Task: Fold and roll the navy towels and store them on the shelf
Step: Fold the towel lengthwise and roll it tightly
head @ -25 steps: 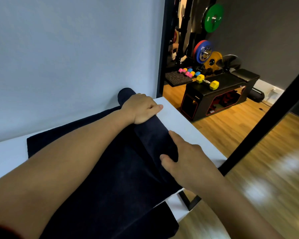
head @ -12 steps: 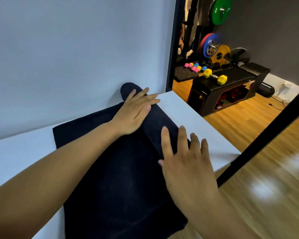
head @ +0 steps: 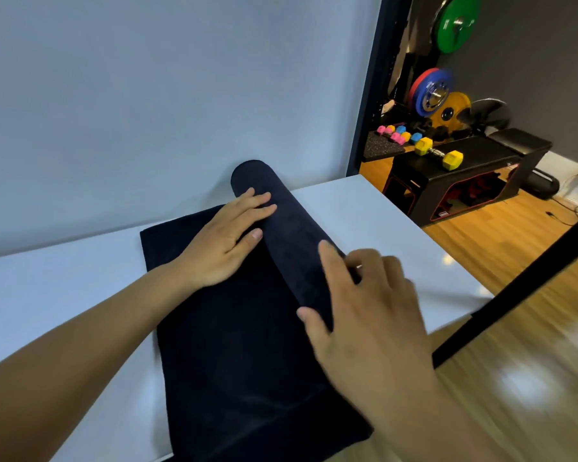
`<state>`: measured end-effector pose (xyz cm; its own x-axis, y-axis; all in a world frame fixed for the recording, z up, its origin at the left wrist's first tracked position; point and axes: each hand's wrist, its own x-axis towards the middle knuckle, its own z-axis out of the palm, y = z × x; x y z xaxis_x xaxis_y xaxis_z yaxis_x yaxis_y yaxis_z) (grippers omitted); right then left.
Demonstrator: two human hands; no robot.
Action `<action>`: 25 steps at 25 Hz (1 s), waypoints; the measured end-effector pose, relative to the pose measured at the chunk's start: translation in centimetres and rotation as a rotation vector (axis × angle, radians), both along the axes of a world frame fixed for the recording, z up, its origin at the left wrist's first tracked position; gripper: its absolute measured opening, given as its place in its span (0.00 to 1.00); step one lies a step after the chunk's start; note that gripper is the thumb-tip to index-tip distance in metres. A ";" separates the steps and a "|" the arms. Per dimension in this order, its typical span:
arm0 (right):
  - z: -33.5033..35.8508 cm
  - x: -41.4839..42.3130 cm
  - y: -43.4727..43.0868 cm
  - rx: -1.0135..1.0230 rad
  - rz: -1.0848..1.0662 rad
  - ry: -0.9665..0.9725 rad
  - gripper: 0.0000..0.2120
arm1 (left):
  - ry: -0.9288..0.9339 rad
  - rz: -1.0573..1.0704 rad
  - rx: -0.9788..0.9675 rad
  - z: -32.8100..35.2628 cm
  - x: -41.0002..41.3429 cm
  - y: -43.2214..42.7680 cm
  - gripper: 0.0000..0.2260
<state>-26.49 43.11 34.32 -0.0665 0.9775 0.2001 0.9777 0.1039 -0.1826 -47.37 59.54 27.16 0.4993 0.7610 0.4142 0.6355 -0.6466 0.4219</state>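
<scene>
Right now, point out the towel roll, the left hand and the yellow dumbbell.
towel roll (head: 292, 235): head view, its upper side.
left hand (head: 222, 243): head view, its back.
yellow dumbbell (head: 437, 153): head view, its handle.

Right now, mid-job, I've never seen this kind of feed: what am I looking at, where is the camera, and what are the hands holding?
There is no machine here, only a person's two bare hands, filmed by one camera on their head looking forward and down. A navy towel lies on a white table, its right part wound into a roll. The left hand rests flat, fingers straight against the roll. The right hand lies over the roll's near end. It is blurred, so I cannot tell whether it grips.
</scene>
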 end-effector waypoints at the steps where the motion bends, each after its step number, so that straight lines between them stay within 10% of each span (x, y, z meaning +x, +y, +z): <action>1: 0.3 0.9 0.5 -0.036 -0.010 0.021 0.38 | -0.014 0.005 -0.007 0.2 0.2 0.2 0.22; 13: -0.1 7.8 3.8 -0.314 -0.025 0.556 0.36 | -0.171 0.159 -0.057 1.7 10.3 5.8 0.28; 25: -3.3 1.2 1.0 0.101 -0.040 -0.196 0.37 | -0.073 0.145 -0.209 0.8 3.5 2.3 0.19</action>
<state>-25.30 44.07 31.04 -0.0757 0.9558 0.2842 0.9971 0.0728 0.0207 -43.88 61.87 27.93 0.3534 0.8953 0.2712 0.6782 -0.4449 0.5850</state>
